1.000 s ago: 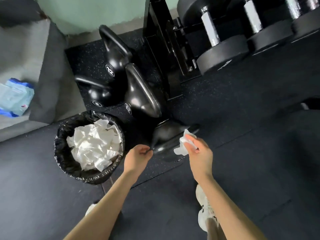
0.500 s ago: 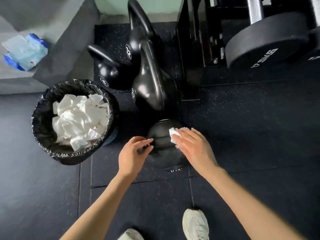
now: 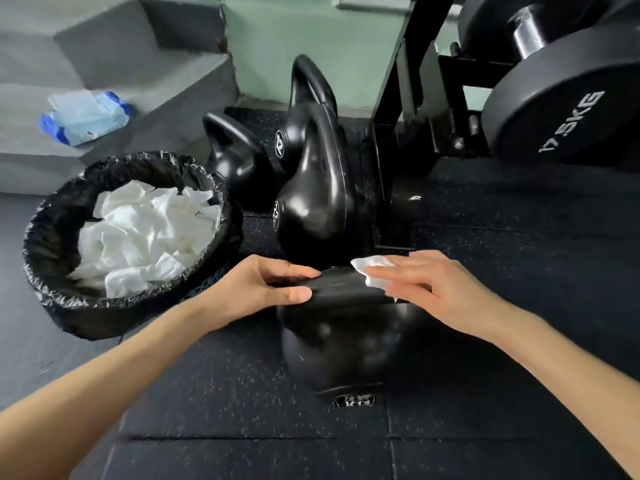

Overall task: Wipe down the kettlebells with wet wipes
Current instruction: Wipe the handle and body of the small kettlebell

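Speckled rubber floor [image 3: 519,306] bears a near kettlebell [image 3: 343,344], three kettlebells [image 3: 311,202] behind, a lined bin [image 3: 86,317] left, perhaps a rack foot [image 3: 398,209] far right.

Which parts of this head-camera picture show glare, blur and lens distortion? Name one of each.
Head view: glare patches shine on the middle kettlebell; head view: motion blur smears the wipe pack and the handle of the near kettlebell; head view: wide-angle distortion leans the rack upright.

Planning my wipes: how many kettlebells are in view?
4: nearest kettlebell, large kettlebell behind it, rear kettlebell, small kettlebell beside the bin. Others may be hidden.
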Demonstrator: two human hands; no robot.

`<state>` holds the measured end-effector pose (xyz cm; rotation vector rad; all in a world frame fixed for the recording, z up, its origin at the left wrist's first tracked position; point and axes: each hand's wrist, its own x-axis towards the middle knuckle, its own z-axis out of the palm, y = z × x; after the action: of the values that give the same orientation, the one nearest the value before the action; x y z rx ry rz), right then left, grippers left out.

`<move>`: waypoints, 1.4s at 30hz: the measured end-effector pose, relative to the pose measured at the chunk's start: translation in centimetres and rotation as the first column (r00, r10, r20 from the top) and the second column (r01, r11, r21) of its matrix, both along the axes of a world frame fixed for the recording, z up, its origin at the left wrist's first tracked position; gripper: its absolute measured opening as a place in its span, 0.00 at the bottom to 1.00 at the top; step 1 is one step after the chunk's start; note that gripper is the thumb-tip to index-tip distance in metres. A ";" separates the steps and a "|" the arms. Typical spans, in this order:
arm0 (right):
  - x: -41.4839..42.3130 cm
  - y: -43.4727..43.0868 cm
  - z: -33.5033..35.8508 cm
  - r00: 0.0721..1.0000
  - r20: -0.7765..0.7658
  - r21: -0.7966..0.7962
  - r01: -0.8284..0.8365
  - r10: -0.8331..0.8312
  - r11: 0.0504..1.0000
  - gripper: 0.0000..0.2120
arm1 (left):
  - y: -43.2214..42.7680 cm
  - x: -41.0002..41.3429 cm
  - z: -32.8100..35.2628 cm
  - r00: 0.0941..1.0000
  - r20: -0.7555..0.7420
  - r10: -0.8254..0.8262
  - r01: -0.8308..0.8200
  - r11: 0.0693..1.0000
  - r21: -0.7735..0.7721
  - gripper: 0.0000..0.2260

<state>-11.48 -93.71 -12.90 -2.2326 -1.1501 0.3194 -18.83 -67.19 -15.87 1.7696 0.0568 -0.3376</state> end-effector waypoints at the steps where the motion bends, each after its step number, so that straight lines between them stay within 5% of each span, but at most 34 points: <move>1: -0.4 -0.1 -0.5 1.000 0.024 0.043 0.014 -0.015 0.999 0.15 | 0.0 -0.1 -0.3 1.000 0.017 0.013 -0.012 1.000 -0.014 0.14; 6: -3.1 4.3 -2.4 0.887 0.456 0.123 0.009 -0.064 0.992 0.15 | -1.3 -1.8 -1.1 0.963 0.152 0.224 -0.224 0.974 -0.017 0.11; 10: -3.5 4.3 -3.1 0.803 0.596 0.071 -0.041 -0.010 0.997 0.20 | -2.7 -3.2 -1.4 0.918 0.195 0.347 -0.351 0.936 -0.014 0.10; 15: -2.4 -2.5 -3.5 0.900 0.379 0.209 0.142 -0.214 0.968 0.17 | -2.6 -3.2 -0.6 0.928 0.173 0.330 -0.340 0.940 0.031 0.09; 23: -3.5 4.2 -2.9 0.790 0.612 0.036 0.007 -0.028 0.999 0.17 | -2.2 -3.4 -0.9 0.923 0.244 0.297 -0.355 0.902 0.246 0.13; 29: -3.0 -3.7 -3.0 0.909 0.265 0.244 0.259 -0.321 0.934 0.15 | -2.1 -3.3 -0.3 0.934 0.191 0.303 -0.340 0.917 0.210 0.18; 34: -4.5 4.1 -4.0 0.783 0.584 0.142 0.161 -0.214 0.977 0.16 | -2.2 -3.2 0.1 0.930 0.209 0.302 -0.349 0.903 0.252 0.12; 38: -4.0 2.7 -5.7 0.767 0.617 0.170 0.092 -0.179 0.981 0.18 | -2.4 -3.2 0.2 0.937 0.216 0.276 -0.331 0.897 0.293 0.14; 42: -3.8 -2.6 -6.4 0.848 0.283 0.453 0.295 -0.449 0.841 0.16 | -2.4 -3.3 0.7 0.944 0.210 0.253 -0.310 0.898 0.312 0.20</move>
<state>-15.27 -96.34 -19.32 -2.1321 -0.8201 -0.4957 -22.10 -69.57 -15.13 2.0941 0.2667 0.0367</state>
